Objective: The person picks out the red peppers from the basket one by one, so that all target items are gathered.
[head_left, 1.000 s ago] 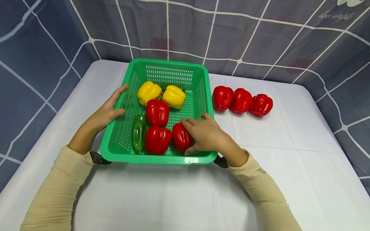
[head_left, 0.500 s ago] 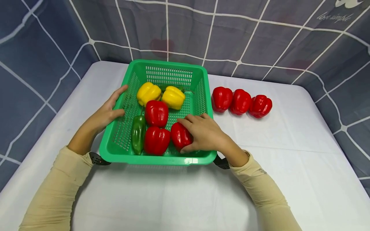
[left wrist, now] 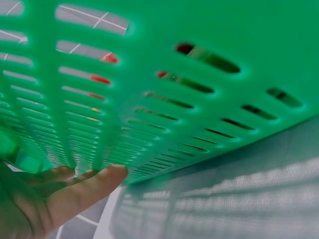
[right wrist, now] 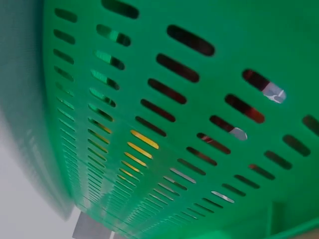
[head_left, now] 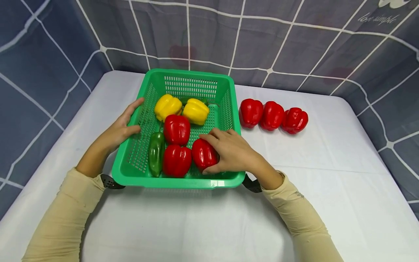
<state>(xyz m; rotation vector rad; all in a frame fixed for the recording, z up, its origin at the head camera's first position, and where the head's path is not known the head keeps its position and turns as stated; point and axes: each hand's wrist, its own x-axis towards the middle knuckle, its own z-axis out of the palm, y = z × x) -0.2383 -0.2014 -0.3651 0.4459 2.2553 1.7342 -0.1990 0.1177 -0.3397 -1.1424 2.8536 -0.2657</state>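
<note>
A green perforated plastic basket (head_left: pixel 178 183) stands on the table. My left hand (head_left: pixel 118 129) holds its left rim, with the thumb and a fingertip over the edge. In the left wrist view, fingers (left wrist: pixel 84 191) show outside the slotted wall. My right hand (head_left: pixel 230 151) reaches over the basket's right side and grips a red bell pepper (head_left: pixel 203 154) inside. Two more red bell peppers (head_left: pixel 177 129) lie left of it, beside a long green chili pepper (head_left: pixel 156 154). Behind them are two yellow bell peppers (head_left: pixel 196 111). The right wrist view shows the outside wall, hiding the right hand.
Three red bell peppers (head_left: pixel 272 115) lie in a row on the white-covered table (head_left: pixel 320 163), right of the basket. Another green chili pepper (head_left: pixel 204 102) lies partly hidden behind the yellow ones. A dark checked cloth (head_left: pixel 216 36) rises behind the table.
My right hand has shifted slightly left with the red bell pepper under its fingers, closer to the neighbouring red one. My left hand has stayed at the rim.
</note>
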